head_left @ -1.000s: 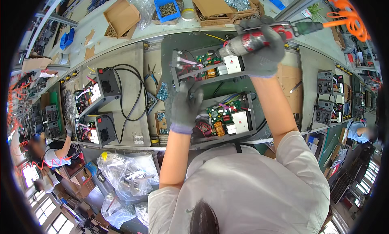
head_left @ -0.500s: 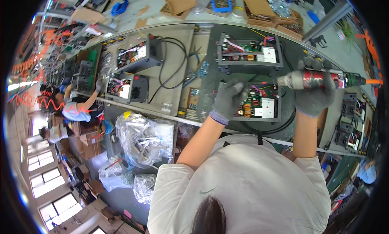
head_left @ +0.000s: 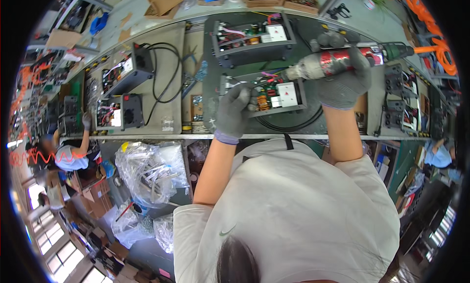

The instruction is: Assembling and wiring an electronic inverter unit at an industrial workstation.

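Note:
My right hand (head_left: 344,84), in a grey glove, is wrapped round a red and silver power screwdriver (head_left: 328,63) held level, its nose pointing left. The nose is over the far edge of an open electronics unit (head_left: 290,106), which has a dark metal frame, a green board, a copper coil and a white block. Over the unit's near left part is my gloved left hand (head_left: 234,109), fingers curled together; what they pinch, if anything, is hidden. Just beyond stands a second, similar unit (head_left: 254,57).
An orange coiled hose (head_left: 443,55) runs from the screwdriver's rear. Two more units, one of them a grey one (head_left: 132,111), stand left with a black cable (head_left: 164,87). Others are on the right. Cardboard trays (head_left: 164,1) line the far shelf. A co-worker (head_left: 71,153) works at far left.
The whole view has shifted, so the bench sits further left. The screwdriver's nose has moved left over the unit's far edge. The near unit now lies slightly turned; my left hand stays at it.

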The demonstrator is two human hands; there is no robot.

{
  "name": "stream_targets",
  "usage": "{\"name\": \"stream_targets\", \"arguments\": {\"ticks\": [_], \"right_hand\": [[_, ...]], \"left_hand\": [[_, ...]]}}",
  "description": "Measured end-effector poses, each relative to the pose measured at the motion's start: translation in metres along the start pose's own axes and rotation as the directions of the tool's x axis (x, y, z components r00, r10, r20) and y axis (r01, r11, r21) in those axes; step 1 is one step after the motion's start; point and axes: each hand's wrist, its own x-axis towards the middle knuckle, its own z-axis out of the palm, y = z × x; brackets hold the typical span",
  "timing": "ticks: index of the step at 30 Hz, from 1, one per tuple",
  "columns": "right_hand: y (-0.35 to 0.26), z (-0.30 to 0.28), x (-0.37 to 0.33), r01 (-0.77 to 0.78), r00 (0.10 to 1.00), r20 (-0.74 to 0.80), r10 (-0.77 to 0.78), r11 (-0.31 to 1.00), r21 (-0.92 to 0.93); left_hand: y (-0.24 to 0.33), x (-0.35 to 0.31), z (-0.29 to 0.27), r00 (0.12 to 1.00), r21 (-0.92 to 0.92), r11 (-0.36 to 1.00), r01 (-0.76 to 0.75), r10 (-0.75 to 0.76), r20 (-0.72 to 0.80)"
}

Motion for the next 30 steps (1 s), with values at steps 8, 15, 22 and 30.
{"name": "stream_targets", "arguments": {"ticks": [8,15,22,30], "right_hand": [[-0.015,0.001,-0.014,-0.012,0.994,-0.111,0.004,0.998,-0.069],[-0.029,-0.004,-0.026,0.004,0.982,-0.183,-0.040,0.981,-0.192],[-0.041,-0.009,-0.029,0.054,0.945,-0.313,-0.100,0.987,-0.152],[-0.060,-0.046,-0.042,0.104,0.930,-0.340,-0.141,0.987,-0.124]], "left_hand": [[-0.007,-0.009,0.012,0.997,0.034,0.997,0.071,-0.070,-0.009],[-0.016,-0.008,0.019,0.975,-0.084,0.972,0.218,-0.221,-0.028],[-0.024,-0.009,0.030,0.995,0.366,0.928,-0.075,0.094,-0.035],[-0.002,0.017,-0.013,0.995,0.993,0.064,0.101,-0.003,-0.101]]}}
